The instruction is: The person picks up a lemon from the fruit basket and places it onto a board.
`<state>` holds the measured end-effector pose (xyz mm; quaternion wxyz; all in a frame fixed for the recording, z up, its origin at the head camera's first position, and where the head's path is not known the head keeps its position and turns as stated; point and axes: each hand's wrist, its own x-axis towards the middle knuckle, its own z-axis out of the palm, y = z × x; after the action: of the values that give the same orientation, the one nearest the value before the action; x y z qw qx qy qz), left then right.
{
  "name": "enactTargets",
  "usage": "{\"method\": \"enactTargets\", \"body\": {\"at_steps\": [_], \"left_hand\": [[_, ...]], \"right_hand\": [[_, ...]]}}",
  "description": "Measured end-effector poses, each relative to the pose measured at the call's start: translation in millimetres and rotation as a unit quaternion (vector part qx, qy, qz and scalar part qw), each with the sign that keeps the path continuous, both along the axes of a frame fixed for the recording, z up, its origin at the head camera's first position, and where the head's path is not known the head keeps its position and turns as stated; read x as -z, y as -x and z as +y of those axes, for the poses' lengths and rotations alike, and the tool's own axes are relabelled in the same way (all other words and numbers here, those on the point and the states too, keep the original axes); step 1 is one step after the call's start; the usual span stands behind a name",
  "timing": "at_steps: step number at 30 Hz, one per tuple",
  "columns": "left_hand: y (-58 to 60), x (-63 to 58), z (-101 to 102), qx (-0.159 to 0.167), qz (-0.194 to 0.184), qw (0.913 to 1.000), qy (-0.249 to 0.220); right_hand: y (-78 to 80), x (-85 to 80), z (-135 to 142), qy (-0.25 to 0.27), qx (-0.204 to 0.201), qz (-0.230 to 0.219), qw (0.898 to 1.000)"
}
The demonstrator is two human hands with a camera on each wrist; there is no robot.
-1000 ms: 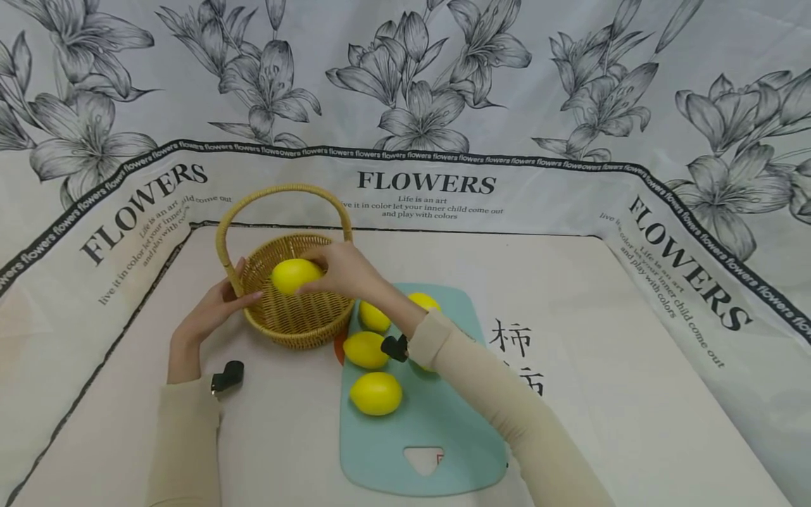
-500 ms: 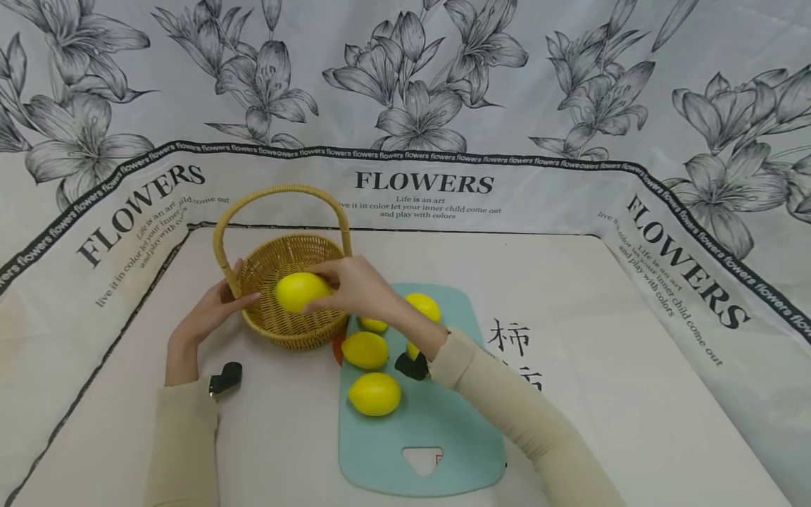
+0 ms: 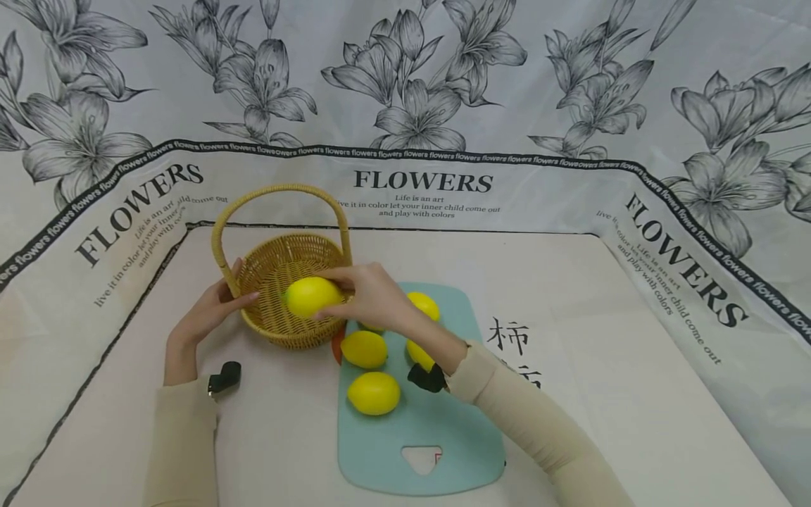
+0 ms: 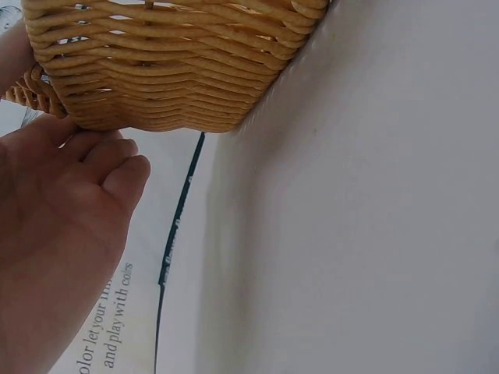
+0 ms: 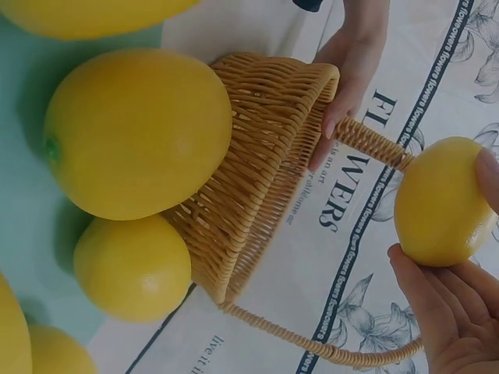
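Note:
My left hand (image 3: pixel 212 310) grips the left side of a wicker basket (image 3: pixel 294 334), thumb over the rim near the foot of the tall handle. In the left wrist view, its fingers (image 4: pixel 101 160) curl against the woven side. My right hand (image 3: pixel 374 299) pinches a yellow lemon (image 3: pixel 312 297) between thumb and fingers, above the basket's right half. The right wrist view has the held lemon (image 5: pixel 440 202) raised beyond the basket's rim. Several more lemons, one of them (image 3: pixel 374 393) nearest the front, lie on a light teal cutting board (image 3: pixel 374 458); my right forearm and hand partly cover some.
The board lies right of the basket on a white cloth (image 3: pixel 279 436), with a heart-like cutout near its front end. An orange-red patch (image 3: pixel 337 348) shows between board and basket. A flower-printed cloth (image 3: pixel 418 113) rises behind. Each wrist carries a small black device (image 3: pixel 226 377).
My right hand has drawn the lemon rightward and toward me, from over the basket's middle to near its right rim. The left hand and basket stay in place.

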<state>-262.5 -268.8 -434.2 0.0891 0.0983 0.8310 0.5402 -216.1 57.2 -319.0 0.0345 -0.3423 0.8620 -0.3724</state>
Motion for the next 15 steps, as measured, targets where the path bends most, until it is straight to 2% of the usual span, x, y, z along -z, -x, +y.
{"method": "enactTargets", "body": {"at_steps": [15], "left_hand": [[0.2, -0.5, 0.8, 0.000, -0.010, 0.9999, 0.010]], "right_hand": [[-17.3, 1.5, 24.9, 0.061, 0.006, -0.038, 0.997]]}}
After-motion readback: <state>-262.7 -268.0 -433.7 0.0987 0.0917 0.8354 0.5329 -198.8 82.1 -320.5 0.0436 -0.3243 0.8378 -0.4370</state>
